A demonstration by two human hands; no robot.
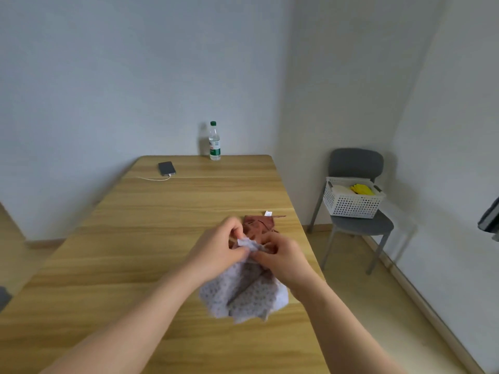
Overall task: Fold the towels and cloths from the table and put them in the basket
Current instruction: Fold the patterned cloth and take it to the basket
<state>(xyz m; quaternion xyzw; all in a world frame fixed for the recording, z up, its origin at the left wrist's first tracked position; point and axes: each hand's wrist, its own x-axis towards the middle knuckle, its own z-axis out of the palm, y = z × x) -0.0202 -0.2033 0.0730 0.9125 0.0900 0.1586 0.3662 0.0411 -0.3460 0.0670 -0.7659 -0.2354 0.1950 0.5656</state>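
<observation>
Nearest to me, two bare forearms reach in from the bottom edge over a light wooden table (121, 238). Between them hangs a pale lilac cloth with a small dotted pattern (243, 295), crumpled and unfolded; I cannot tell whether its lower part rests on the tabletop or hangs just above it. The left hand (216, 247) and the right hand (280, 257) meet at its top edge, almost touching, fingers curled in, each pinching the fabric. Just beyond the hands a rumpled reddish-brown cloth with a white label (259, 225) lies on the table near its right edge, not yet folded. Farther back sit a dark phone on a white cable (167, 168) and a clear plastic bottle with a green cap (214, 141). Well apart to the right, off the table, a white perforated plastic basket (351, 205) stands on a grey chair (361, 225), with yellow fabric inside. I judge the step in hand is finding the pale cloth's corners; next the hands should draw apart along the edge to spread it for folding.
</observation>
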